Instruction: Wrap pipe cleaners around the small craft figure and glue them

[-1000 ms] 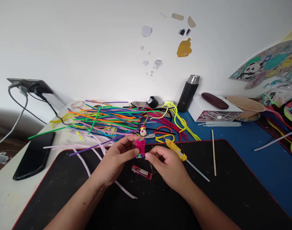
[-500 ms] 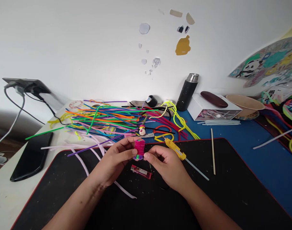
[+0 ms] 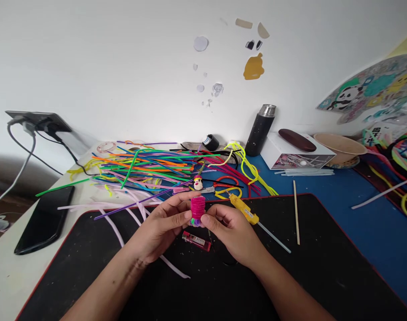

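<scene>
Between my two hands is a small magenta pipe-cleaner piece [image 3: 197, 208], coiled like a tube, with green and purple bits at its lower end. My left hand [image 3: 166, 223] grips its left side with thumb and fingers. My right hand [image 3: 232, 232] pinches its lower right edge. Just beyond stands a small figure head [image 3: 198, 183] with a cream face and a red and yellow top. Below my hands a red lighter [image 3: 197, 240] lies on the black mat [image 3: 197, 294]. A yellow glue gun [image 3: 244, 209] with a clear glue stick rests right of my right hand.
Many coloured pipe cleaners [image 3: 150, 162] lie heaped at the back. Scissors [image 3: 228, 189] sit near them. A black flask [image 3: 261, 129], a white box [image 3: 273, 154] and a beige bowl [image 3: 340, 149] stand back right. A wooden stick [image 3: 296, 214] lies right; a phone [image 3: 45, 220] lies left.
The magenta piece has shifted slightly right and turned, so less of its coloured lower end and open top shows. Both hands still hold it. The camera view has tilted a little.
</scene>
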### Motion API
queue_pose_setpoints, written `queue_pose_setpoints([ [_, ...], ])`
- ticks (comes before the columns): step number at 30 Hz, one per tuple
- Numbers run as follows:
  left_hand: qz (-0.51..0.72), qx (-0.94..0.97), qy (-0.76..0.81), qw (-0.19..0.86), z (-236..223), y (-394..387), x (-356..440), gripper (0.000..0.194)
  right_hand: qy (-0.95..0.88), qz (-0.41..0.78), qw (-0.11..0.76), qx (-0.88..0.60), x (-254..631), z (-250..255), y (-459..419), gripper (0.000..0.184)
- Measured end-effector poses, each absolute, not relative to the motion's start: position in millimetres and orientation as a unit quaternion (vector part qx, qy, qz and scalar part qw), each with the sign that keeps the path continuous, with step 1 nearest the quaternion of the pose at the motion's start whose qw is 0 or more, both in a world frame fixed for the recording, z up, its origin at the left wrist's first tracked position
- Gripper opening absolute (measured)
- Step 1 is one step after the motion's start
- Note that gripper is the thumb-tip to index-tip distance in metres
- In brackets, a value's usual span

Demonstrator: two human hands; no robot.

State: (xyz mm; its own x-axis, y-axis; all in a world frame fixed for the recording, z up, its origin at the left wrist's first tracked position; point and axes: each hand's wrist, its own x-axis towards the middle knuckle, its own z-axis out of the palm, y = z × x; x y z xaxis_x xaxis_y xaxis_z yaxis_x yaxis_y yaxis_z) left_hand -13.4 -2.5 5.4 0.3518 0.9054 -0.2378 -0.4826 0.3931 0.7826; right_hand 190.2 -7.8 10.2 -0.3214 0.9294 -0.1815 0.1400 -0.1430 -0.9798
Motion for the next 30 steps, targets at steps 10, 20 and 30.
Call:
queue_pose_setpoints([
  [10,0.467,0.328,0.351,0.742,2,-4,-13,0.038,-0.539,0.635,0.330,-0.444,189,13,-9,0.054],
  [20,0.484,0.315,0.345,0.740,0,-7,-4,0.039,-0.543,0.630,0.353,-0.428,186,5,-12,0.041],
  [30,0.477,0.397,0.392,0.679,-1,-6,-8,0.037,-0.516,0.652,0.359,-0.423,187,8,-9,0.055],
])
